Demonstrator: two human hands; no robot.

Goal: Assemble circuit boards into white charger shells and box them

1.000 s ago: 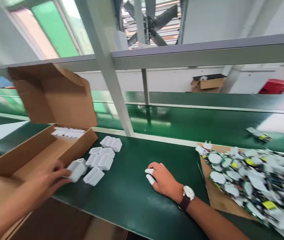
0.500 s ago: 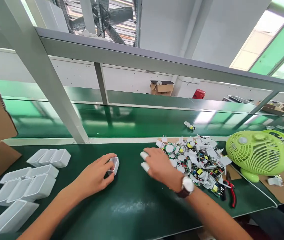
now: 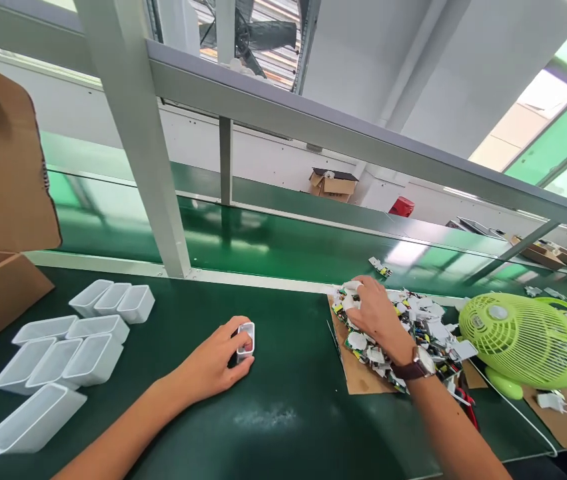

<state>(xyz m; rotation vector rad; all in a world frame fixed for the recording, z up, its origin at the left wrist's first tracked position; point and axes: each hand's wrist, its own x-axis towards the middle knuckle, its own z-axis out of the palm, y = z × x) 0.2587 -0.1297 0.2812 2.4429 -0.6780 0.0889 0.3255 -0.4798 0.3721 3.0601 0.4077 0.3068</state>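
My left hand [image 3: 220, 357] rests on the green table, its fingers curled around a small white plastic casing [image 3: 246, 343] with an open top. One fingertip reaches into the casing. Further right, my right hand [image 3: 376, 310] is over a heap of small circuit boards and white plastic parts [image 3: 420, 320]. White finger covers [image 3: 352, 295] are on its fingertips, which are bent down among the parts at the heap's left end. Whatever lies between those fingers is too small and covered to make out. A watch [image 3: 419, 365] is on the right wrist.
White plastic trays [image 3: 96, 360] stand at left, beside a cardboard box [image 3: 13, 293]. A lime-green fan [image 3: 523, 340] and red-handled pliers [image 3: 470, 407] are at right. Cardboard [image 3: 363, 380] lies under the heap. A metal post [image 3: 150, 153] rises behind the table.
My right hand has moved right and away from me, from the table beside the heap onto its left end. The left hand keeps the casing. The view has turned slightly.
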